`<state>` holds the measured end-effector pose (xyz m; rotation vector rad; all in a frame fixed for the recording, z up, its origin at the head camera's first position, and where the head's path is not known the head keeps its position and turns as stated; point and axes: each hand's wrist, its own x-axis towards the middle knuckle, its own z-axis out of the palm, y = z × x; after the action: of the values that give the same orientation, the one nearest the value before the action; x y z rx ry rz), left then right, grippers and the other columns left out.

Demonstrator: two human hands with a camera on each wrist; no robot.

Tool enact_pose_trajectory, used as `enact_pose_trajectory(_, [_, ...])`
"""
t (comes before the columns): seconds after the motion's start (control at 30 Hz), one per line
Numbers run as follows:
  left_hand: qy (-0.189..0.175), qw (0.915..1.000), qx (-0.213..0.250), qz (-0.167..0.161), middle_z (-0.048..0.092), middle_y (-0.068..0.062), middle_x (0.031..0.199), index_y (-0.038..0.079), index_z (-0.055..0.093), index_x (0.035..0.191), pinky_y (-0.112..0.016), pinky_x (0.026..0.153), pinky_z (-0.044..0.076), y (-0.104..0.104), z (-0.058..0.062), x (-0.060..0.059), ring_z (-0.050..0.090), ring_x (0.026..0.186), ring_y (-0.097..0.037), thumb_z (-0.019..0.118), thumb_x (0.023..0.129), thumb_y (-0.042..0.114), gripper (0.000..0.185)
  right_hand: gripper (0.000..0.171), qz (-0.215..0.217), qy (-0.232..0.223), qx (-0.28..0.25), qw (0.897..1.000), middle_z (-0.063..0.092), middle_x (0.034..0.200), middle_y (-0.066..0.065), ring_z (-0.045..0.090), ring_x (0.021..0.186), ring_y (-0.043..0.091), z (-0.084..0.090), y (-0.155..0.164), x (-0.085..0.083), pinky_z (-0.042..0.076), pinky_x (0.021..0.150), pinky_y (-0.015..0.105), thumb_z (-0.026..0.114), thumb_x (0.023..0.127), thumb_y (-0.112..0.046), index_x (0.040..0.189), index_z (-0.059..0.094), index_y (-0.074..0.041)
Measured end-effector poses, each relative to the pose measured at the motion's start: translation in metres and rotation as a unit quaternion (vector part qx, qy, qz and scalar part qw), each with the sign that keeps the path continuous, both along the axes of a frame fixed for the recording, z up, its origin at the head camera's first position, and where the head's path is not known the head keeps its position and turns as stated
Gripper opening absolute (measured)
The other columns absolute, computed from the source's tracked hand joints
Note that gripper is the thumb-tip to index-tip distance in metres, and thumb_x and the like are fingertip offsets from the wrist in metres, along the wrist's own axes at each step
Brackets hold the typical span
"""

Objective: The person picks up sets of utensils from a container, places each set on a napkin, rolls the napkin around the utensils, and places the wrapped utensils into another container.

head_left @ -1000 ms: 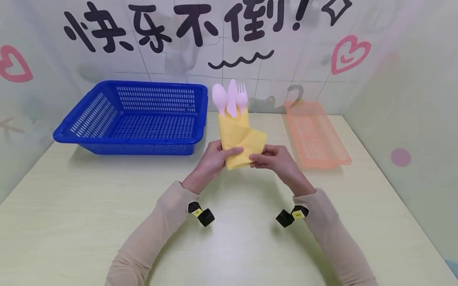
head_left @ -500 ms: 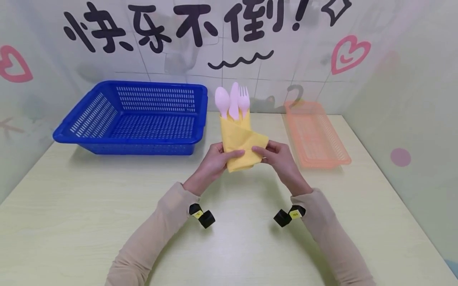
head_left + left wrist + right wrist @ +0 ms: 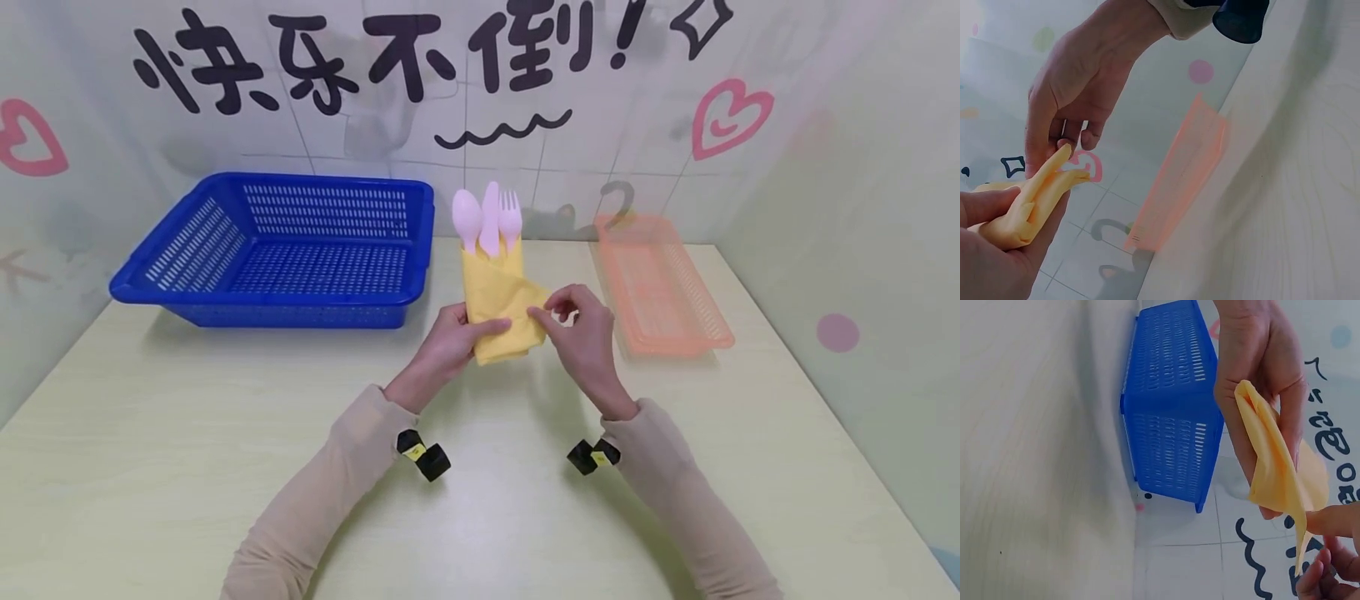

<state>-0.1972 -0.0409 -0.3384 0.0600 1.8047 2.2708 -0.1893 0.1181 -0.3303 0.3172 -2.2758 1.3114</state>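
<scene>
A folded yellow napkin (image 3: 495, 287) is held up over the table with pink cutlery in it: a spoon (image 3: 467, 215), a knife (image 3: 489, 223) and a fork (image 3: 511, 218) stick out of its top, handles hidden. My left hand (image 3: 448, 340) grips its lower left side, thumb across the front and fingers behind. At the right side, my right hand (image 3: 588, 337) pinches the loose flap between thumb and curled forefinger. Both wrist views show the layered napkin edge from below, in the left wrist view as a thick yellow fold (image 3: 1041, 200) between the hands.
Behind to the left stands a blue perforated basket (image 3: 262, 313) on the pale wooden table (image 3: 480, 517). A shallow orange basket (image 3: 678, 343) lies at the back right. Printed wall sheets with black lettering (image 3: 408, 54) close off the back and sides.
The napkin with the cutlery has dropped slightly. My right hand has shifted its hold, turning more upright, with its forefinger now curled at the flap's corner. The left hand keeps its grip.
</scene>
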Motion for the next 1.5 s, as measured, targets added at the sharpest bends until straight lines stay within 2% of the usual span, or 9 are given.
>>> enact_pose_trajectory(0.1, [0.003,0.9999,-0.002,0.015,0.058,-0.025,0.107,-0.013,0.050,0.114,-0.029,0.071,0.052,0.004,0.000,0.000,0.062,0.077,-0.014,0.058,0.083,-0.002,0.034,0.005,0.027,0.068,0.041,0.996,0.059,0.072,0.010,0.054,0.063,0.017,-0.001,-0.004,0.003,0.041,0.054,0.025,0.066,0.074,0.003,0.075,0.062,0.001])
enact_pose_trajectory(0.23, [0.009,0.9990,-0.010,0.043,0.059,-0.025,0.106,-0.011,0.053,0.112,-0.028,0.069,0.052,0.009,0.002,0.000,0.062,0.076,-0.014,0.060,0.081,-0.001,0.033,0.006,0.055,0.104,0.058,0.991,0.060,0.074,0.011,0.057,0.064,0.016,0.000,-0.009,0.007,0.047,0.056,0.026,0.063,0.074,0.007,0.078,0.064,0.003])
enact_pose_trajectory(0.5, [0.014,0.9960,-0.029,0.083,0.061,-0.024,0.104,-0.009,0.056,0.110,-0.028,0.069,0.052,0.017,0.008,0.000,0.061,0.075,-0.015,0.063,0.080,0.003,0.033,0.013,0.026,0.113,0.079,0.990,0.057,0.081,0.015,0.060,0.070,0.023,0.002,-0.020,0.012,0.051,0.061,0.028,0.065,0.074,0.007,0.086,0.062,0.008])
enact_pose_trajectory(0.83, [0.008,0.9960,-0.036,0.082,0.060,-0.023,0.107,-0.008,0.055,0.111,-0.030,0.073,0.052,0.016,0.010,-0.001,0.063,0.085,-0.022,0.063,0.081,0.003,0.033,0.014,0.000,0.111,0.082,0.990,0.056,0.086,0.017,0.059,0.074,0.025,0.000,-0.022,0.010,0.051,0.065,0.031,0.063,0.076,0.005,0.090,0.061,0.008])
enact_pose_trajectory(1.03, [0.011,0.9971,-0.042,0.063,0.059,-0.024,0.107,-0.009,0.055,0.112,-0.030,0.073,0.051,0.014,0.008,-0.001,0.062,0.084,-0.022,0.062,0.081,0.002,0.034,0.016,0.006,0.090,0.062,0.994,0.058,0.086,0.018,0.061,0.076,0.025,0.000,-0.020,0.009,0.052,0.064,0.029,0.063,0.078,0.003,0.093,0.060,0.009])
enact_pose_trajectory(1.2, [0.016,0.9976,-0.047,0.047,0.059,-0.024,0.107,-0.009,0.054,0.112,-0.030,0.072,0.051,0.011,0.007,-0.001,0.062,0.081,-0.020,0.062,0.081,0.002,0.034,0.018,0.013,0.027,0.023,0.999,0.062,0.086,0.018,0.062,0.076,0.025,0.002,-0.017,0.007,0.053,0.065,0.030,0.063,0.079,0.001,0.095,0.062,0.007])
enact_pose_trajectory(1.33, [0.019,0.9975,-0.055,0.040,0.060,-0.024,0.105,-0.009,0.054,0.111,-0.030,0.071,0.052,0.009,0.007,-0.001,0.062,0.079,-0.019,0.062,0.081,0.003,0.033,0.019,0.020,-0.024,-0.006,0.999,0.064,0.087,0.017,0.063,0.078,0.024,0.004,-0.015,0.006,0.052,0.067,0.032,0.064,0.079,-0.001,0.096,0.062,0.006])
enact_pose_trajectory(1.5, [0.023,0.9969,-0.059,0.045,0.061,-0.023,0.102,-0.009,0.055,0.110,-0.029,0.070,0.052,0.009,0.006,-0.003,0.061,0.075,-0.016,0.062,0.081,0.003,0.032,0.021,0.018,-0.045,-0.013,0.999,0.063,0.086,0.016,0.063,0.077,0.024,0.005,-0.016,0.006,0.052,0.069,0.033,0.065,0.078,-0.001,0.098,0.062,0.005])
